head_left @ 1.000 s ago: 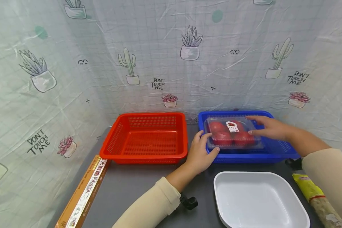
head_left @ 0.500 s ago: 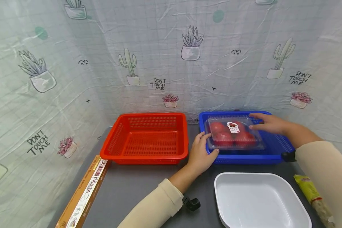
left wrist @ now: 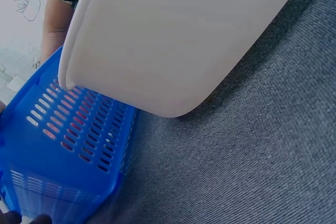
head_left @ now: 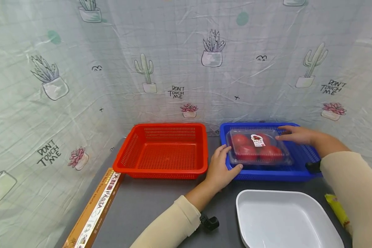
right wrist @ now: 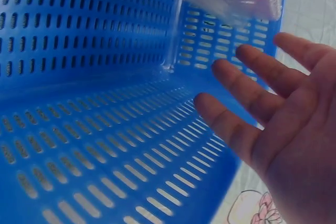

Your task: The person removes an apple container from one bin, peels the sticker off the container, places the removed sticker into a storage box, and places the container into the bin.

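Grey-white curtain (head_left: pixel 173 51) with cactus prints is hanging across the back. Far left: long orange-brown pasta box (head_left: pixel 96 210) is lying on dark tabletop (head_left: pixel 136 206), far end touching or just beside red basket (head_left: pixel 161 171). Next, left hand (head_left: pixel 219 170), beige sleeve (head_left: pixel 170 220) behind it: fingers are spreading loosely along left rim of blue basket (head_left: pixel 272 175), thumb standing apart near the front-left corner. Clear plastic pack (head_left: pixel 255 153) of red round fruits, white label (head_left: pixel 258 140) on lid, is sitting inside blue basket, toward its left; can't tell if it's resting flat on the bottom. White tray (head_left: pixel 285 213) is standing in front of blue basket. Right hand (head_left: pixel 297 134) is hovering over blue basket's right part, straight fingers spreading wide, tips just beside the pack's right end, pinching nothing. Far right: yellow packet (head_left: pixel 338 208) is lying beside white tray, partly hidden by right sleeve (head_left: pixel 347 186).
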`<state>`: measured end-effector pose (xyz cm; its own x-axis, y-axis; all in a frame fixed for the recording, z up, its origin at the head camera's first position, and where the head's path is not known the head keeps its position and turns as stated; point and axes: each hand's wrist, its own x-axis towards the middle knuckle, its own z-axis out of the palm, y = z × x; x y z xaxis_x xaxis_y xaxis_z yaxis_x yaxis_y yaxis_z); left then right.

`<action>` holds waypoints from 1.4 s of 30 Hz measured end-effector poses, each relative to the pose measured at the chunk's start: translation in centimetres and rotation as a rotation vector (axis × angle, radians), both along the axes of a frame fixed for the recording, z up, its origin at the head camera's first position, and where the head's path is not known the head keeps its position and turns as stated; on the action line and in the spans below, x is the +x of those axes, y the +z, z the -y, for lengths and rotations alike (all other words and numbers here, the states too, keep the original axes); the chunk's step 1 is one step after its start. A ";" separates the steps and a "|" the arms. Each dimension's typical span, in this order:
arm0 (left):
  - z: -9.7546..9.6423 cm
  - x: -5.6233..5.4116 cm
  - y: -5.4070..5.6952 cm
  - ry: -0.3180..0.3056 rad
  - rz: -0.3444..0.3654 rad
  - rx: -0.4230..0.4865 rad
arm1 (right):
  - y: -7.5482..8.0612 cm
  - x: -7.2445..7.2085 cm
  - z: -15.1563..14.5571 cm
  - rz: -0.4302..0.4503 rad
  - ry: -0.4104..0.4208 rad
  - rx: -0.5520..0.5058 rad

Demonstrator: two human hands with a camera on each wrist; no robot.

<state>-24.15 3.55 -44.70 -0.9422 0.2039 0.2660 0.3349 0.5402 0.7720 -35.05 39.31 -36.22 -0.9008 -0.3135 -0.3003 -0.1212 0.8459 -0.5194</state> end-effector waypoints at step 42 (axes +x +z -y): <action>0.3 0.1 -0.6 -0.021 0.003 -0.039 | -4.3 -0.9 -0.5 0.365 -0.123 -0.450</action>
<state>-24.04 3.26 -45.31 -0.9383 0.2335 0.2550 0.3443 0.5627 0.7515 -35.96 39.86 -40.54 -0.8021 -0.3820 -0.4591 0.2176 0.5290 -0.8202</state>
